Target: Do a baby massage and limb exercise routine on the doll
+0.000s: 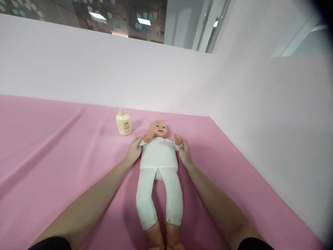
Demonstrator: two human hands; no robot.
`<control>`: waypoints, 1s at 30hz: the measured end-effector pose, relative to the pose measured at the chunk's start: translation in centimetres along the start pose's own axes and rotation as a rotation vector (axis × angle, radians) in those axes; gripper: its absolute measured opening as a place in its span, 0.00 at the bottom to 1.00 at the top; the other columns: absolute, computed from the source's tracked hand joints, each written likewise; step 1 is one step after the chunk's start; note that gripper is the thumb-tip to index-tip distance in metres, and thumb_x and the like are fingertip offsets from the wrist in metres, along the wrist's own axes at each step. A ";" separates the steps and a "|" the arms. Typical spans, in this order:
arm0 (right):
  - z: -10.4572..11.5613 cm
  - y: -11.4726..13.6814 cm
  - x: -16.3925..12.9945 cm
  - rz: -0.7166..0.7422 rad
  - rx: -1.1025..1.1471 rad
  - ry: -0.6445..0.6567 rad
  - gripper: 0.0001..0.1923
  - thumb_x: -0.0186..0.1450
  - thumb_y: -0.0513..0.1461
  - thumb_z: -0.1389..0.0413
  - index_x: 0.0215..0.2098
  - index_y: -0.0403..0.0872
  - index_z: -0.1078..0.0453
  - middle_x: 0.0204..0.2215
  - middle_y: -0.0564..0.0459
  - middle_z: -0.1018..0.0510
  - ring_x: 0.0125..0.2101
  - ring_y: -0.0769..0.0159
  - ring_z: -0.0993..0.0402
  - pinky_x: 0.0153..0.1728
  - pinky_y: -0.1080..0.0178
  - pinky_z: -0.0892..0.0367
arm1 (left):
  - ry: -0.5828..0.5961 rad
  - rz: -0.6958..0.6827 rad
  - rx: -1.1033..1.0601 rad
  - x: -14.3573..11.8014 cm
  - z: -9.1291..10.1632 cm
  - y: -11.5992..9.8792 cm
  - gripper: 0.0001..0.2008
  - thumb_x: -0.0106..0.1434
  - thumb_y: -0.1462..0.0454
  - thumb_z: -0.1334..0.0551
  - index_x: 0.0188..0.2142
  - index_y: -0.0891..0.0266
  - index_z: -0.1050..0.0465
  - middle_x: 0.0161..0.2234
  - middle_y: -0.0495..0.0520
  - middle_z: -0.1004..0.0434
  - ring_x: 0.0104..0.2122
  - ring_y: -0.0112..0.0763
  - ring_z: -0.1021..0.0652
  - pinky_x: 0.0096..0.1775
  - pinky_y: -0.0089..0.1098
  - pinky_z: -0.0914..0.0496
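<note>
Here, the doll lies between left hand and right hand, which grip its arms.

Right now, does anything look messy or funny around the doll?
Just small things. The cloth is creased on the left side, so it isn't smooth. The doll has a brownish speck at one trouser cuff, maybe a stain. The bottle stands upright, and I see no spill.
</note>
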State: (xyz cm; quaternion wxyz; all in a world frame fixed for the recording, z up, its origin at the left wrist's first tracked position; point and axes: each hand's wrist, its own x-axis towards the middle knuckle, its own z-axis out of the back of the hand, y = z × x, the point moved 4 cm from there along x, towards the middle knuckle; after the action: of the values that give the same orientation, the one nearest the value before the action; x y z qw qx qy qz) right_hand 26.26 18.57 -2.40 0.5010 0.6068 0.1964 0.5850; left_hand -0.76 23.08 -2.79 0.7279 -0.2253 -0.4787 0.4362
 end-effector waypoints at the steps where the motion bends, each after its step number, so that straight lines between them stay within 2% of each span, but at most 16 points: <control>1: -0.1 0.1 -0.1 0.017 -0.057 0.023 0.29 0.53 0.29 0.56 0.50 0.49 0.30 0.49 0.50 0.25 0.50 0.62 0.31 0.56 0.53 0.37 | 0.027 -0.005 0.014 -0.1 -0.2 -0.1 0.31 0.52 0.76 0.50 0.55 0.59 0.31 0.50 0.56 0.30 0.53 0.35 0.30 0.58 0.41 0.38; 5: -0.9 0.4 -0.4 0.093 -0.190 0.147 0.28 0.53 0.28 0.56 0.46 0.50 0.27 0.45 0.50 0.25 0.48 0.62 0.31 0.54 0.55 0.36 | 0.100 -0.008 0.043 -0.3 -0.5 -0.7 0.32 0.52 0.76 0.51 0.55 0.58 0.32 0.50 0.55 0.31 0.53 0.35 0.31 0.58 0.39 0.38; 8: -0.8 -0.3 -0.4 0.047 -0.166 0.112 0.25 0.56 0.30 0.55 0.48 0.49 0.30 0.47 0.49 0.26 0.49 0.60 0.31 0.55 0.53 0.37 | 0.101 0.017 0.032 -0.3 -0.2 -1.3 0.29 0.56 0.73 0.48 0.57 0.57 0.35 0.51 0.55 0.31 0.54 0.37 0.31 0.58 0.41 0.38; 12: 0.1 -2.3 -0.1 -0.158 -0.038 -0.023 0.21 0.58 0.39 0.47 0.51 0.48 0.37 0.44 0.47 0.25 0.45 0.58 0.29 0.50 0.50 0.33 | -0.006 0.179 -0.085 -0.2 0.2 -0.4 0.21 0.61 0.63 0.43 0.54 0.59 0.38 0.46 0.56 0.28 0.46 0.40 0.27 0.50 0.43 0.33; 14: 0.5 -3.0 0.1 -0.234 0.018 -0.078 0.26 0.57 0.41 0.44 0.53 0.48 0.40 0.47 0.45 0.27 0.47 0.56 0.30 0.50 0.50 0.33 | -0.079 0.273 -0.160 -0.2 0.4 0.8 0.20 0.59 0.60 0.41 0.51 0.60 0.40 0.41 0.55 0.29 0.42 0.39 0.26 0.46 0.42 0.31; 17: 0.8 -3.5 0.4 -0.294 0.095 -0.097 0.34 0.55 0.42 0.42 0.58 0.48 0.46 0.55 0.42 0.33 0.53 0.55 0.33 0.52 0.50 0.34 | -0.176 0.329 -0.278 -0.1 0.6 2.3 0.25 0.54 0.59 0.35 0.48 0.59 0.43 0.40 0.53 0.32 0.40 0.37 0.27 0.42 0.39 0.30; 20: 0.9 -3.2 0.4 -0.276 0.093 -0.104 0.41 0.53 0.43 0.39 0.61 0.48 0.51 0.63 0.42 0.44 0.60 0.54 0.42 0.57 0.50 0.39 | -0.233 0.354 -0.304 0.1 0.7 2.8 0.33 0.48 0.61 0.31 0.49 0.57 0.47 0.42 0.54 0.35 0.43 0.39 0.28 0.44 0.40 0.30; 23: 1.1 -3.0 0.3 -0.233 0.037 -0.118 0.44 0.54 0.44 0.39 0.63 0.49 0.55 0.66 0.42 0.53 0.64 0.53 0.50 0.60 0.48 0.44 | -0.231 0.372 -0.276 0.1 0.8 2.6 0.35 0.48 0.63 0.31 0.51 0.58 0.49 0.44 0.56 0.35 0.45 0.40 0.29 0.47 0.43 0.31; 28: 1.0 -3.0 0.4 -0.178 0.025 -0.093 0.43 0.56 0.42 0.42 0.64 0.50 0.58 0.67 0.44 0.55 0.65 0.56 0.52 0.62 0.46 0.49 | -0.161 0.332 -0.200 0.0 0.6 1.9 0.34 0.55 0.66 0.38 0.57 0.59 0.54 0.49 0.59 0.35 0.47 0.40 0.28 0.51 0.46 0.34; 30: 0.7 -2.7 0.4 -0.131 0.035 -0.049 0.39 0.57 0.40 0.43 0.64 0.51 0.53 0.65 0.46 0.48 0.63 0.57 0.47 0.61 0.46 0.47 | -0.114 0.253 -0.151 -0.1 0.4 1.2 0.31 0.57 0.67 0.42 0.59 0.60 0.51 0.50 0.60 0.35 0.49 0.40 0.29 0.54 0.46 0.35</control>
State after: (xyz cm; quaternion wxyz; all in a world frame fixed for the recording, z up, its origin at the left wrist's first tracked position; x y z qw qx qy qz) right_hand 27.90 19.80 -4.30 0.5322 0.6154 0.2335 0.5325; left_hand -1.66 23.59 -3.55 0.6199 -0.3128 -0.5183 0.4992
